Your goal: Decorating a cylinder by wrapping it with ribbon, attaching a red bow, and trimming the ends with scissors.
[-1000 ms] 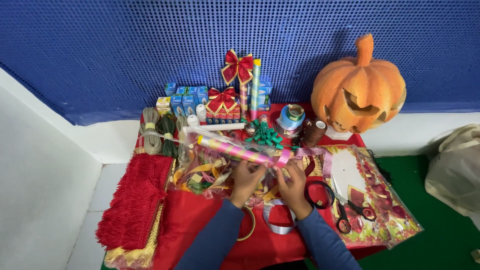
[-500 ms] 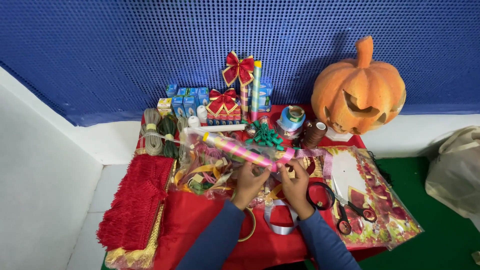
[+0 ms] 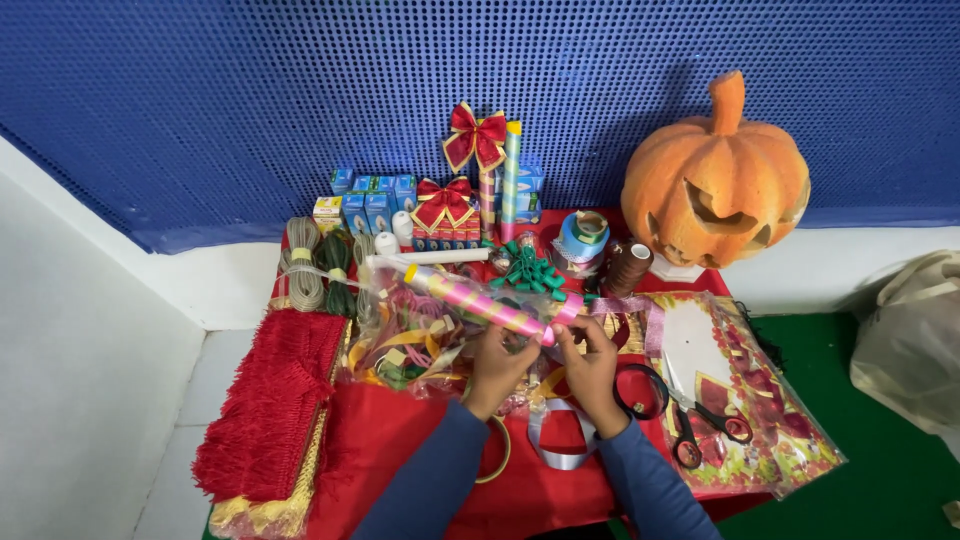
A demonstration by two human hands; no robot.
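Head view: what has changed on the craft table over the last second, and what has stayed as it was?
Little changed. Both hands have stayed at the near end of the pink-and-yellow striped roll; the left hand and right hand shifted only slightly. The roll keeps its slant up to the left. The pumpkin, scissors, red fringe and red bows have not moved.

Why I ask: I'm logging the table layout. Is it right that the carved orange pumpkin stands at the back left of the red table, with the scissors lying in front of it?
Not quite. The head view shows the carved orange pumpkin at the back right of the red table, not the back left. The scissors do lie in front of it.
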